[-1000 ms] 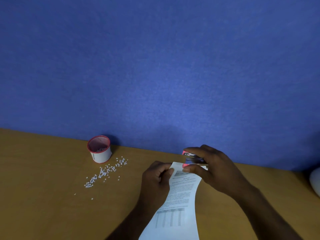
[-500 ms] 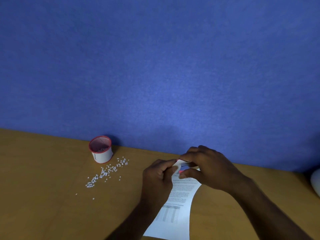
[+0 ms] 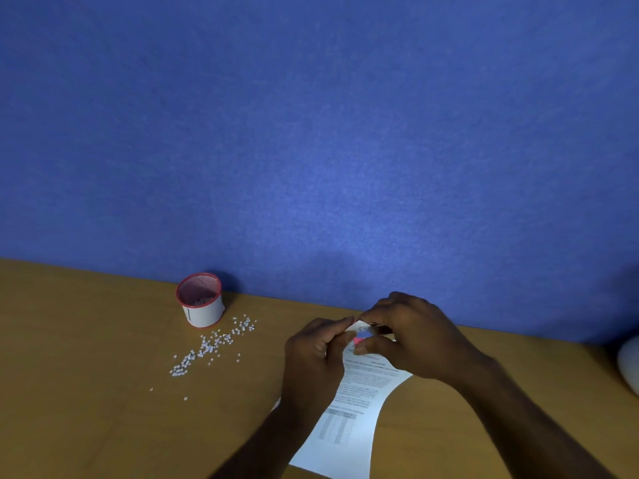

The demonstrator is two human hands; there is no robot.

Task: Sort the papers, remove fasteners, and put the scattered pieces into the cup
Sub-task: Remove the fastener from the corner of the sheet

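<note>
A printed white paper [image 3: 349,413] lies on the wooden desk, its far end lifted. My left hand [image 3: 313,354] pinches the paper's top left corner. My right hand [image 3: 411,337] grips a small pink stapler [image 3: 363,335] at that same corner, fingers over it and thumb under it. A red-rimmed white cup [image 3: 202,300] stands to the left near the wall, with some pieces inside. Several small white pieces [image 3: 211,345] lie scattered on the desk just in front and right of the cup.
A blue partition wall [image 3: 311,133] rises along the desk's far edge. A white rounded object [image 3: 629,364] sits at the right border. The wooden desk [image 3: 86,392] stretches left of the paper.
My right hand has brought the pink stapler down and left onto the paper's top corner. The paper's upper end has curled closer toward my left hand.
</note>
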